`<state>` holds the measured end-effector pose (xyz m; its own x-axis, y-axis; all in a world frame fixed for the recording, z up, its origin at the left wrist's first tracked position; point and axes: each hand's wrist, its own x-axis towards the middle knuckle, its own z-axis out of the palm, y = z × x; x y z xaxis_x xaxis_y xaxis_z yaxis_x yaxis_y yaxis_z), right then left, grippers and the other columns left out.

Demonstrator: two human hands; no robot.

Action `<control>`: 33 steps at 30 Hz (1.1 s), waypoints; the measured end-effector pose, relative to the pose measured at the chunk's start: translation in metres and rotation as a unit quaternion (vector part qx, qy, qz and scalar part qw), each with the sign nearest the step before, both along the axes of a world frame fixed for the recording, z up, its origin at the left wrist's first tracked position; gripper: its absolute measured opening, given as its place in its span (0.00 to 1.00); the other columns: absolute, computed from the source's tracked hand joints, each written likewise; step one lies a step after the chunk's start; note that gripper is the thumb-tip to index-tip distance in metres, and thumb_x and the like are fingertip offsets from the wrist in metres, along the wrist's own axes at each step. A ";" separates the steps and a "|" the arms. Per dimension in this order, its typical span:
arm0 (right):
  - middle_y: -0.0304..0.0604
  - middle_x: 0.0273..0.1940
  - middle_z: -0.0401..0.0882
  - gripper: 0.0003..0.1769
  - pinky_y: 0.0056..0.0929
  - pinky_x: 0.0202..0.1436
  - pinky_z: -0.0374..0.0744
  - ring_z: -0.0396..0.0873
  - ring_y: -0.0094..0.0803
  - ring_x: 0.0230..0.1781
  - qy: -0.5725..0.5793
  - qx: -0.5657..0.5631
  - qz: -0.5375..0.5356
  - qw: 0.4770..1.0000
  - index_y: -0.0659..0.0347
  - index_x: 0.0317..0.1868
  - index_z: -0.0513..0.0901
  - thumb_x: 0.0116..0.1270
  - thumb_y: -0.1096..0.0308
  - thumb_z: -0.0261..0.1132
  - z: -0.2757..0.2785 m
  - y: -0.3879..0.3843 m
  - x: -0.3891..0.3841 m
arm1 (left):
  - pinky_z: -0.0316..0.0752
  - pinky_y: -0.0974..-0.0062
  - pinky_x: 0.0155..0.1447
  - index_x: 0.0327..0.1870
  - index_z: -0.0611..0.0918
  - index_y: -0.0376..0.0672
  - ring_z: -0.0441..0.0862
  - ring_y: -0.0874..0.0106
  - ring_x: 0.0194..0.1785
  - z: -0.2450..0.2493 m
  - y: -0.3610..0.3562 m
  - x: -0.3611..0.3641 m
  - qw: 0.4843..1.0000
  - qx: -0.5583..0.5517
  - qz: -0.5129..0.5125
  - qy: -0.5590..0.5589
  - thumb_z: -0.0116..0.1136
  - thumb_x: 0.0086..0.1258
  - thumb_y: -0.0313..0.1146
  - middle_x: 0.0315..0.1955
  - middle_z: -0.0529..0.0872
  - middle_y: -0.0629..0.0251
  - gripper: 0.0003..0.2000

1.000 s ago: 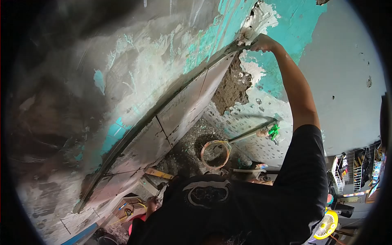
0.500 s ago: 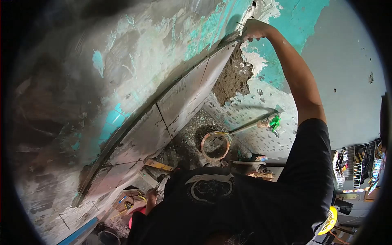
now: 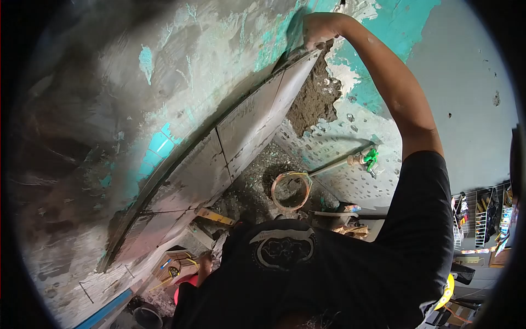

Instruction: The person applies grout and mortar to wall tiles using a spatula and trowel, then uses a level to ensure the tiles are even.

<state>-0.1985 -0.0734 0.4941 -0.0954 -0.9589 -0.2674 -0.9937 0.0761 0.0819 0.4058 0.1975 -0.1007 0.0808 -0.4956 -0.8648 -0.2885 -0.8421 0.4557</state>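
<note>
At the top of the view, my right hand (image 3: 322,29) is bent down over the upper edge of the wall tiles (image 3: 246,129), by the corner of the two walls. Its fingers are curled and partly hidden, so what they pinch cannot be made out. Large grey tiles cover the lower part of the left wall, with dark joints between them. Rough brown mortar (image 3: 313,101) shows beside the tile end nearest this hand. Low on the left, my left hand (image 3: 205,267) is partly visible beside my black shirt (image 3: 339,274); its fingers are hidden.
A round container with a copper-coloured rim (image 3: 274,186) stands on the debris-strewn floor. A pipe with a green fitting (image 3: 371,159) juts from the pitted wall. A yellow bar (image 3: 216,217) lies near the tile foot. A wire rack (image 3: 480,230) hangs at the right.
My right hand has moved left and slightly up along the top tile edge, and its fingers now point down. A thin dark piece that stuck out from it no longer shows.
</note>
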 end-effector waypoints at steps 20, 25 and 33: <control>0.50 0.20 0.77 0.13 0.32 0.20 0.75 0.77 0.35 0.17 0.071 -0.010 -0.142 0.987 0.67 0.19 0.79 0.41 0.63 0.65 0.001 0.001 -0.087 | 0.58 0.78 0.15 0.39 0.76 0.43 0.70 0.74 0.16 -0.010 -0.004 0.008 0.999 0.028 0.007 -0.017 0.51 0.62 0.38 0.21 0.75 0.66 0.10; 0.45 0.14 0.74 0.16 0.31 0.18 0.72 0.74 0.33 0.13 0.068 -0.081 -0.120 0.987 0.65 0.18 0.80 0.44 0.57 0.63 -0.018 0.035 -0.123 | 0.58 0.78 0.15 0.39 0.76 0.43 0.69 0.73 0.15 0.001 -0.006 0.006 0.999 0.027 -0.026 -0.024 0.50 0.61 0.38 0.21 0.75 0.65 0.10; 0.46 0.20 0.75 0.19 0.34 0.28 0.71 0.73 0.35 0.21 -0.095 -0.209 -0.132 0.964 0.62 0.33 0.83 0.47 0.55 0.64 -0.073 0.088 -0.140 | 0.59 0.77 0.16 0.41 0.77 0.43 0.70 0.73 0.16 -0.006 -0.019 -0.003 1.000 0.016 0.014 -0.020 0.50 0.62 0.38 0.22 0.75 0.63 0.11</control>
<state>-0.3386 0.0144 0.4209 -0.3389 -0.9355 0.1003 -0.9290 0.3159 -0.1928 0.4031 0.1783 -0.1072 0.1293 -0.4644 -0.8761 -0.2818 -0.8643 0.4166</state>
